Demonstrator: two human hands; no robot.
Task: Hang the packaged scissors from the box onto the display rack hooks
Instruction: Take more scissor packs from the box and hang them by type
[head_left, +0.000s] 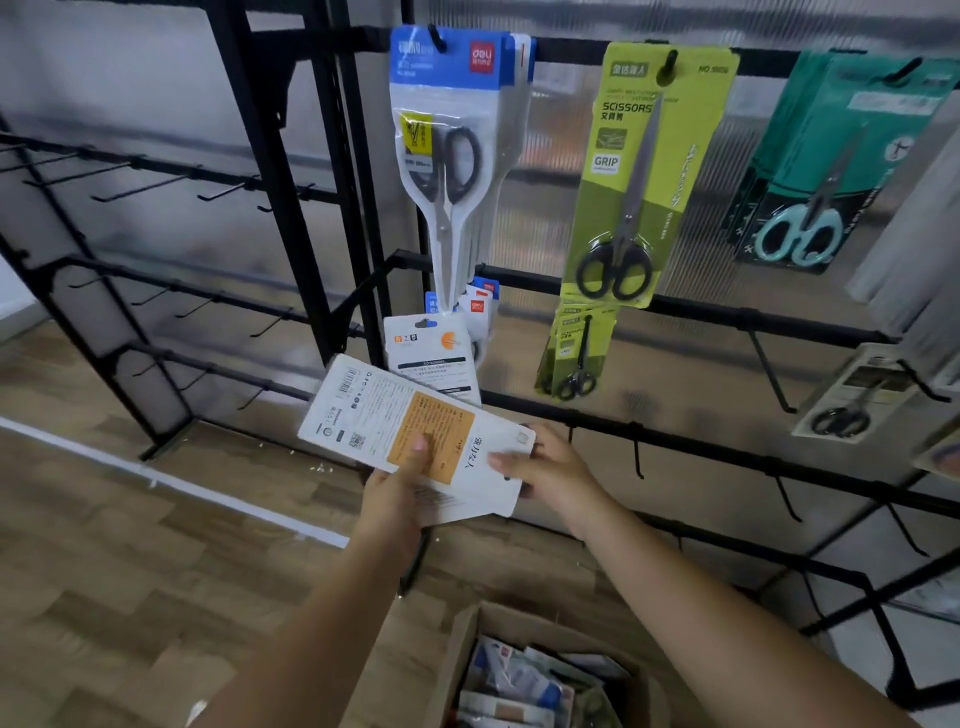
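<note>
Both hands hold a white package with an orange panel (395, 415), its printed back facing me, tilted in front of the rack's lower rows. My left hand (400, 488) grips its lower edge with the thumb on the orange panel. My right hand (545, 467) pinches its right end, where the hang hole is. A cardboard box (467, 644) with several more packages stands on the floor below my arms. A matching white and orange package (431, 353) hangs on the black rack (701, 312) just behind.
Blue packs (457, 145), lime green scissors packs (639, 171) and teal packs (831, 156) hang on the top row. Smaller green packs (576, 358) and a grey pack (852, 395) hang lower. Bare hooks (636, 457) stick out to the right. An empty black rack (156, 234) stands left on the wooden floor.
</note>
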